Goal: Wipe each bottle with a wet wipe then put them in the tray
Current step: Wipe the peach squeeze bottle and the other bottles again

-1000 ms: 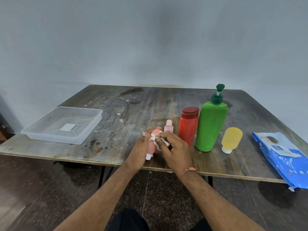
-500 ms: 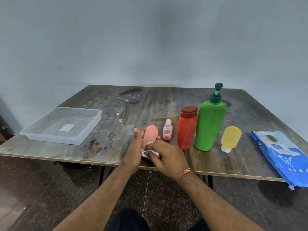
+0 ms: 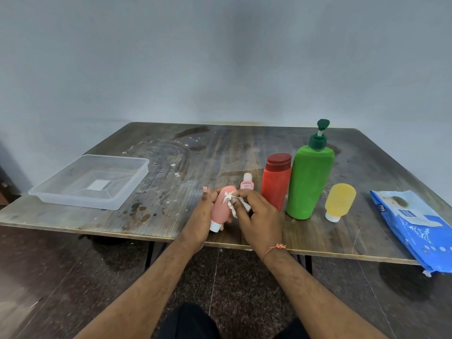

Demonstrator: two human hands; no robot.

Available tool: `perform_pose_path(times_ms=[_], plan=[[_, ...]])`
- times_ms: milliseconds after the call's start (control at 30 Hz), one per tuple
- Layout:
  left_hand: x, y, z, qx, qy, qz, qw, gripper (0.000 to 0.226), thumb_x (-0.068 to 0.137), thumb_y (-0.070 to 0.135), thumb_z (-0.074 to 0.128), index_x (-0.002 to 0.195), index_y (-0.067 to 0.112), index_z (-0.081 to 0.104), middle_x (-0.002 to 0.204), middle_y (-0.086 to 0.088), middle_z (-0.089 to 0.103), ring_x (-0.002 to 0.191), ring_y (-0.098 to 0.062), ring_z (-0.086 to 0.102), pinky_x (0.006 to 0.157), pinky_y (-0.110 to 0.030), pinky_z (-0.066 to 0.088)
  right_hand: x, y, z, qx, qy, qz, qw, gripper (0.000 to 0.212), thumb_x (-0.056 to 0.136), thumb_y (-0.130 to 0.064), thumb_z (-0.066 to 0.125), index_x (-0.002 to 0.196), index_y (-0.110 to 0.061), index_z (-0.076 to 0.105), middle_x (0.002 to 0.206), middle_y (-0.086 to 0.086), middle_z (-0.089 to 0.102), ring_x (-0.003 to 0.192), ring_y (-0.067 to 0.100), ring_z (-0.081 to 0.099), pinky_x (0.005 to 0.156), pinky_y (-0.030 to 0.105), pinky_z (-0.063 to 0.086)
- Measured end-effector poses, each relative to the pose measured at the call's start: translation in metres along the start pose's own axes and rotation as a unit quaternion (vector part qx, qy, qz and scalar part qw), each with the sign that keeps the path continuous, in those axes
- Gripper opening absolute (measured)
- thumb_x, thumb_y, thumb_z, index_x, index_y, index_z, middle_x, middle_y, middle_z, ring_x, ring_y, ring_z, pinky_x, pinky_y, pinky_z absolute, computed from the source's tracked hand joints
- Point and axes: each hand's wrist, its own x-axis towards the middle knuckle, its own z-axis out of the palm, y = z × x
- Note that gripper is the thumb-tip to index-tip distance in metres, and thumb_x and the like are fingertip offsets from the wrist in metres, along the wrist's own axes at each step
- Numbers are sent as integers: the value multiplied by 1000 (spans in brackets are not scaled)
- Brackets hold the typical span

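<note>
Head view, looking down-forward over table [image 3: 171, 216].

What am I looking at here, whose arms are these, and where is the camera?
No machine here: the arms belong to a person, and the one camera sits on their head, looking forward and down, so both forearms reach in from the bottom edge.

The left hand grips a soft pink squeeze bottle with a white cap, cap pointing towards the person. The right hand pinches a crumpled white wet wipe against it.

On the worn wooden table stand a tiny pink bottle, a red bottle with a dark red lid, a tall green pump bottle and a yellow squeeze bottle resting on its white cap. A blue pack of wipes lies at the right edge. The clear plastic tray at the left holds no bottles yet.
</note>
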Motion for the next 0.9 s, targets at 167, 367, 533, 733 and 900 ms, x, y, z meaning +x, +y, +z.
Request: perform_pose_path(times_ms=[167,367,533,733,900], plan=[[-1,4,2,-6,27,-14,1000,80,93,85,19,141,36,62,122,-8,77,102,-20,72,75,-34,57,-2,0,2,2,-51,-13,999,10,101,-33,69,109,-29,72,104,-17,73,89,2,68,74,30,56],[-2,9,5,-58,58,-35,996,72,99,70,17,134,29,64,128,-13,75,123,-30,71,104,-43,56,-7,-5,1,-43,-158,-96,982,15,99,-33,67,114,-33,72,107,-17,70,98,2,67,77,29,55],[-3,7,4,-30,54,-27,998,75,101,69,15,144,24,58,132,-13,74,127,-30,68,107,-42,53,-8,-6,0,-57,-147,-114,981,16,99,-29,66,114,-31,72,107,-16,69,96,6,68,72,31,55],[-8,7,8,68,18,24,997,65,107,54,12,137,29,63,108,-4,78,92,-6,72,78,-22,57,-5,-1,1,-23,-41,-52,998,14,100,-21,68,112,-26,72,105,-15,68,90,8,67,73,31,56],[-13,11,12,120,18,25,992,64,104,65,8,133,46,62,99,-14,73,72,-2,64,65,-21,56,1,-3,-2,5,40,5,999,13,100,-15,71,112,-20,73,112,-14,73,104,2,66,87,13,48]])
